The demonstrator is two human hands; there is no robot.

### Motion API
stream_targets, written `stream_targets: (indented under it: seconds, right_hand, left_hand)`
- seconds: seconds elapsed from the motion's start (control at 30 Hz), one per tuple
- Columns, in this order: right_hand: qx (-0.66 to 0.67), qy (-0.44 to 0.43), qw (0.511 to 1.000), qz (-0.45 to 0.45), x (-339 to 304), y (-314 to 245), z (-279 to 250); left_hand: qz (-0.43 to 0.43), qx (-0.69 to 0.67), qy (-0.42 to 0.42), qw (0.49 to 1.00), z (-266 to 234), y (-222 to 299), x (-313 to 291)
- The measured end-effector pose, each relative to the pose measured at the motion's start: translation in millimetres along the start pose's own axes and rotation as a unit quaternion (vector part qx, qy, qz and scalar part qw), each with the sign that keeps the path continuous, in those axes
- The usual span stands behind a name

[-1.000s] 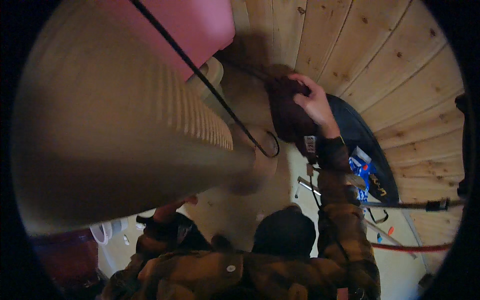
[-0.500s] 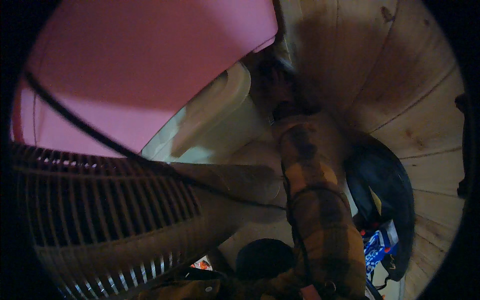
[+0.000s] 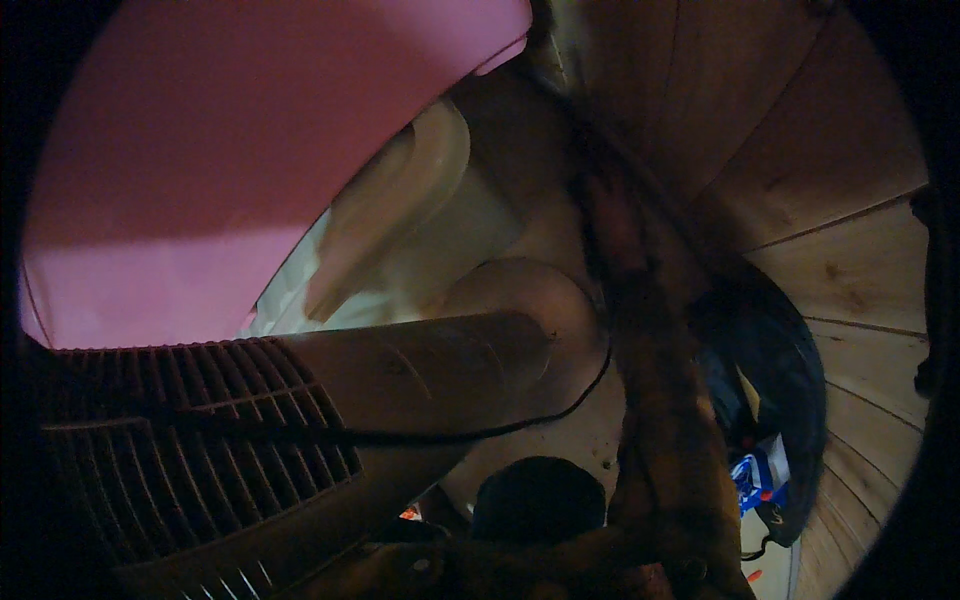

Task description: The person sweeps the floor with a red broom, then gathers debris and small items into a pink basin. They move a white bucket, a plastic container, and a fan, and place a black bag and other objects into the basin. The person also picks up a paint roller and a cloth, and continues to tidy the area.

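My right hand (image 3: pixel 618 220) reaches down into shadow beside the wooden plank wall, its arm in a dark plaid sleeve (image 3: pixel 670 430). The fingers are dim and blurred, so whether they grip anything is hidden. A brown tower fan (image 3: pixel 400 370) with a slatted grille stands to the left of this arm, on a round base (image 3: pixel 580 300). From the left, a black cord (image 3: pixel 440 436) runs across the fan and curves up close to my forearm. My left hand is not in view.
A large pink panel (image 3: pixel 250 150) fills the upper left, above a pale curved piece (image 3: pixel 440 170). Wooden planks (image 3: pixel 860 270) line the right. By my elbow lie a black bag (image 3: pixel 780 350) and a blue-and-white packet (image 3: pixel 762 475). A dark round object (image 3: pixel 540 498) sits low in the middle.
My right hand has come nearer to me and slightly right, and its arm is now in deeper shadow. The cord has dropped into a lower loop across the fan. The view has shifted a little.
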State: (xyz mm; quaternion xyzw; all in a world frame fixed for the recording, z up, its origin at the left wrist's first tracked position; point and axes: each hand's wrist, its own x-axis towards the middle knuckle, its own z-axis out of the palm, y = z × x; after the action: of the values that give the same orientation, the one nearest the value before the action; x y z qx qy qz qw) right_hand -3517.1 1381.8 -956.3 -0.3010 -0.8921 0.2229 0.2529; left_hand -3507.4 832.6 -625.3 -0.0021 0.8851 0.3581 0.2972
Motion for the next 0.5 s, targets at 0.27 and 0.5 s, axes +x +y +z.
stream_targets:
  seconds: [0.27,0.5]
  right_hand:
    - [-0.038,-0.097,0.973,0.208,-96,-48,-134]
    - [-0.095,0.187,0.972,-0.107,42,-83,-71]
  left_hand:
    - [0.02,-0.005,0.002,1.0,-5,-10,4]
    - [0.025,-0.003,0.014,1.0,-9,-18,-4]
